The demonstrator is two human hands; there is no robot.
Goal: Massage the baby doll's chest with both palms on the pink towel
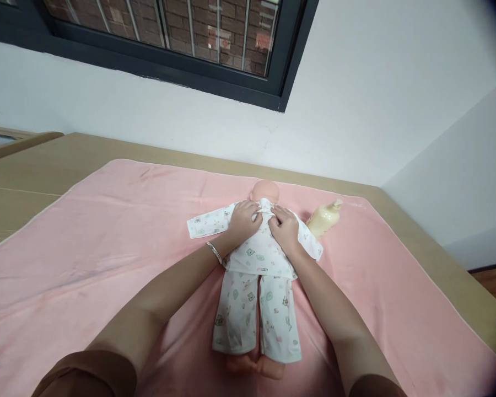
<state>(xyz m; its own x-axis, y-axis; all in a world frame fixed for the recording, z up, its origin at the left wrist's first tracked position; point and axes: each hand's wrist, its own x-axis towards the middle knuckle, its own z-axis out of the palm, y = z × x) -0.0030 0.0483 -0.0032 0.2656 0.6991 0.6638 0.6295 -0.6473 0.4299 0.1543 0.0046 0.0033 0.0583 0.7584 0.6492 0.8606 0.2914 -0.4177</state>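
Observation:
A baby doll (265, 191) lies stretched out on a pink blanket, its head toward the wall and its feet toward me. It wears a white printed pajama top (258, 251) and matching pajama pants (279, 314). At the upper chest, just below the neck, my left hand (243, 220) pinches the top's fabric, a bracelet round its wrist. Opposite it, my right hand (284, 226) grips the same top close to the collar. Whatever fastening lies between the fingertips is too small to make out. Both sleeves spread out sideways.
A pale yellow pump bottle (325, 217) lies tilted beside the doll's sleeve on the right. The pink blanket (119, 242) covers most of a wooden table (95, 149). Behind it rise a white wall (215, 129) and a dark-framed window (276, 94).

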